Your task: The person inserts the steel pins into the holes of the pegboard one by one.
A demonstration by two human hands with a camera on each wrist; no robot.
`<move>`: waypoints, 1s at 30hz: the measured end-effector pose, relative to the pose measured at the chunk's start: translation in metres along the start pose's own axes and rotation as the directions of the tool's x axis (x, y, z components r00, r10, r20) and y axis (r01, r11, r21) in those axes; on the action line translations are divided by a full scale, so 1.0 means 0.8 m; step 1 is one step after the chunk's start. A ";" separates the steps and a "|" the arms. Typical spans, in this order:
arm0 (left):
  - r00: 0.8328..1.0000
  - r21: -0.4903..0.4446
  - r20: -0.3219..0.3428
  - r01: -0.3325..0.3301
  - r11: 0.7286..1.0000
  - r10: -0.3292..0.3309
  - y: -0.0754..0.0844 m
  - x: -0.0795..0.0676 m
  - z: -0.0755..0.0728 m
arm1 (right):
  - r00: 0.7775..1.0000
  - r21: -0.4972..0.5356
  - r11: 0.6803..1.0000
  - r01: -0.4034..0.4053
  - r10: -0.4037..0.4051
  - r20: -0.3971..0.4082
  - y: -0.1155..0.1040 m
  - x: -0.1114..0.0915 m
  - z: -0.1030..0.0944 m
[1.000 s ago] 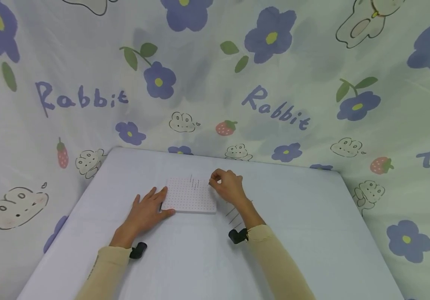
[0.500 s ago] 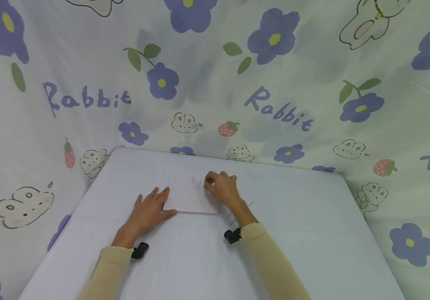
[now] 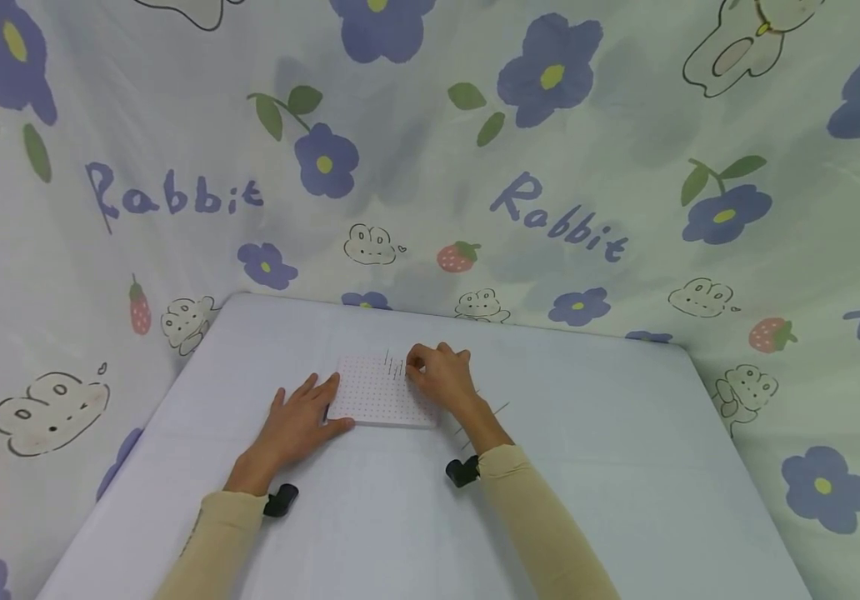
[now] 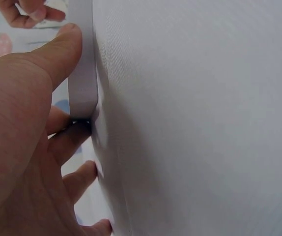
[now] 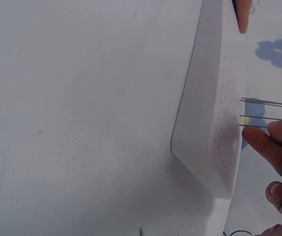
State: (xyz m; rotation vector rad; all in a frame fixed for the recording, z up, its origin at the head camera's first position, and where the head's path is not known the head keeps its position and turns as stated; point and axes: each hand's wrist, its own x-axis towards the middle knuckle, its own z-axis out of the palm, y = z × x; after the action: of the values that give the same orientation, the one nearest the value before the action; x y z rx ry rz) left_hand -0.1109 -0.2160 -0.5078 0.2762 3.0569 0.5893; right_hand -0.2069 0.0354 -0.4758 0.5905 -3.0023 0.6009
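Note:
A white block full of small holes [image 3: 370,400] lies on the table. My left hand [image 3: 295,429] rests at its near left corner, thumb [image 4: 65,49] along the front side and spread fingers by the left side. Several thin metal pins [image 3: 390,367] stand upright in the block's far part, and they show as thin rods [image 5: 266,102] in the right wrist view. At the end of that group, my right hand [image 3: 445,379] pinches another thin pin [image 5: 253,126] between thumb and forefinger, its lower end at the block's surface.
More loose pins [image 3: 501,408] lie on the white table [image 3: 370,517] to the right of the block, partly hidden under my right forearm. A patterned curtain [image 3: 415,167] hangs behind the table. Each wrist carries a small black camera [image 3: 462,472].
My right hand has moved left and slightly down, from beyond the block's right edge to over its holes, bringing the pin beside the standing ones. The left hand stays at the corner.

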 end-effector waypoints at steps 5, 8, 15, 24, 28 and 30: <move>1.000 0.001 0.001 0.004 1.000 -0.004 0.000 -0.001 -0.001 | 1.000 -0.009 1.000 0.002 -0.002 0.008 -0.001 0.000 0.000; 1.000 0.004 -0.005 0.004 1.000 -0.004 -0.001 -0.001 -0.001 | 1.000 -0.012 1.000 0.001 -0.001 0.009 -0.002 0.001 0.000; 1.000 -0.001 -0.004 0.004 1.000 -0.004 0.000 0.000 -0.002 | 1.000 -0.011 1.000 0.008 -0.008 0.000 -0.003 0.000 -0.001; 1.000 -0.006 0.003 0.003 1.000 -0.003 -0.001 0.000 -0.002 | 1.000 0.002 1.000 -0.009 0.009 0.006 -0.002 0.001 -0.001; 1.000 0.004 0.007 0.006 1.000 -0.006 0.000 -0.001 -0.004 | 1.000 0.009 1.000 -0.019 0.019 0.012 -0.002 0.000 0.000; 1.000 0.004 0.009 0.007 1.000 -0.007 0.001 -0.001 -0.004 | 0.999 0.017 0.999 -0.029 0.028 0.019 0.000 -0.001 0.001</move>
State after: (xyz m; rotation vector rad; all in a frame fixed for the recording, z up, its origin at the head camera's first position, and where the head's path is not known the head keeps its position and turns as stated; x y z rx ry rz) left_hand -0.1100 -0.2170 -0.5045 0.2676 3.0495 0.5793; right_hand -0.2063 0.0355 -0.4765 0.5584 -3.0314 0.6263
